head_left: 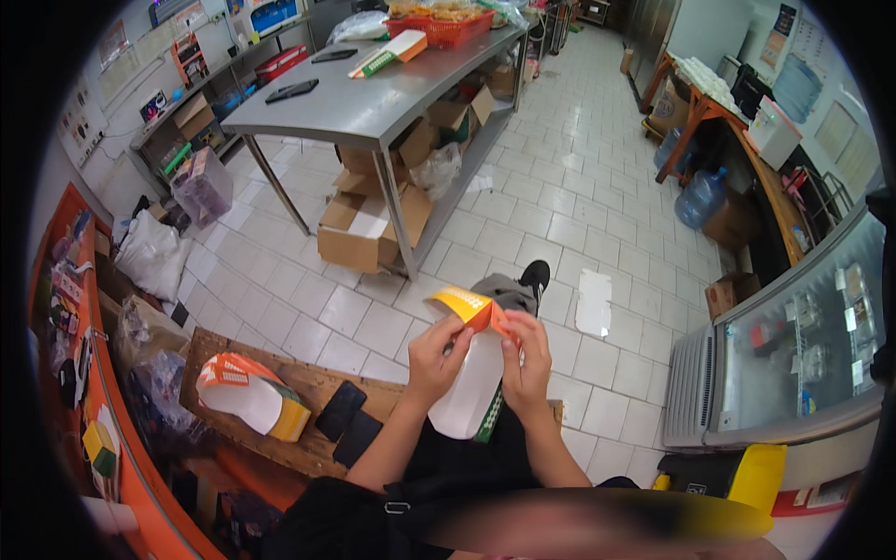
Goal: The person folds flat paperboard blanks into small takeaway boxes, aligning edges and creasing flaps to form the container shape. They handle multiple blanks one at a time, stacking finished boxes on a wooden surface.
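Observation:
Over my lap is a folded cardboard food box [468, 385], white inside, with yellow-orange and green printed outer sides. My left hand [436, 362] grips its left wall near the far end. My right hand [525, 359] pinches the orange folded part at the far right corner with thumb and fingers. The box's far flap is raised and bent; its near end lies open. Left of my left arm, a similar box [250, 403] sits on a wooden bench [207, 353]. Beside that box lie a dark phone [342, 409] and another flat black item [357, 439].
A steel table [345, 98] stands ahead, with another box [392, 53], dark flat items and a red basket [443, 30] on it. Open cartons [373, 224] fill its lower shelf. On the right are a glass-front fridge [793, 345] and a water jug [702, 198].

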A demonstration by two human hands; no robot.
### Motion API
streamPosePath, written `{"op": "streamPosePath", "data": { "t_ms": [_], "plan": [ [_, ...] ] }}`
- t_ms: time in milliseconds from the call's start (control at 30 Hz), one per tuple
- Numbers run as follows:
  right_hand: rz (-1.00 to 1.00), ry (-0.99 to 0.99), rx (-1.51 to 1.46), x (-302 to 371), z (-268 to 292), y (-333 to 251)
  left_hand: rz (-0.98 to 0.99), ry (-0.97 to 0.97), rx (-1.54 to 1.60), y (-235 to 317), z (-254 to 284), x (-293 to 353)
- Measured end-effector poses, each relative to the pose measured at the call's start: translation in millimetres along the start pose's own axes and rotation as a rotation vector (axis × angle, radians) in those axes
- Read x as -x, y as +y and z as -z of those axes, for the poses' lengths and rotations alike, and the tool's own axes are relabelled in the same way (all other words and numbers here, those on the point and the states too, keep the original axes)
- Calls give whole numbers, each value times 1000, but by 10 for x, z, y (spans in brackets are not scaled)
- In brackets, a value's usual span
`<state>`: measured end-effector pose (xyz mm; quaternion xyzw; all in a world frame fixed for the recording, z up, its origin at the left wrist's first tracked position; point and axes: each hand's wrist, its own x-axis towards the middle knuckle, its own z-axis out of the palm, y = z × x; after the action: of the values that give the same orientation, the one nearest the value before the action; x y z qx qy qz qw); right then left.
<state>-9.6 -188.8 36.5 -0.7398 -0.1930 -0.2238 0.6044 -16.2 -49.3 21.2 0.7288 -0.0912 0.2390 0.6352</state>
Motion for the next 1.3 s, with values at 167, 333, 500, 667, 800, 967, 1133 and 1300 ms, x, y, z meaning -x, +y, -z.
{"op": "streamPosePath", "data": {
  "t_ms": [167,333,500,667,800,967,1133,1300],
  "plan": [
    [-37,5,-7,-40,-21,-15,38,7,187,8,-64,-36],
    [-72,120,-278,-36,-65,-57,-11,22,343,59,-183,-49],
    [16,160,-273,-13,-77,-74,-42,67,424,65,-229,-40],
    [-77,175,-352,9,-50,-65,-9,60,469,54,-250,-5],
    [-92,195,-374,13,-55,-48,33,68,488,58,-263,9],
    [69,173,-184,35,-71,8,27,60,529,52,-244,-4],
    [113,78,45,73,-142,90,-1,96,554,65,-238,-43],
    [283,-160,294,89,-201,169,63,177,507,167,-111,-113]
  ]
}}
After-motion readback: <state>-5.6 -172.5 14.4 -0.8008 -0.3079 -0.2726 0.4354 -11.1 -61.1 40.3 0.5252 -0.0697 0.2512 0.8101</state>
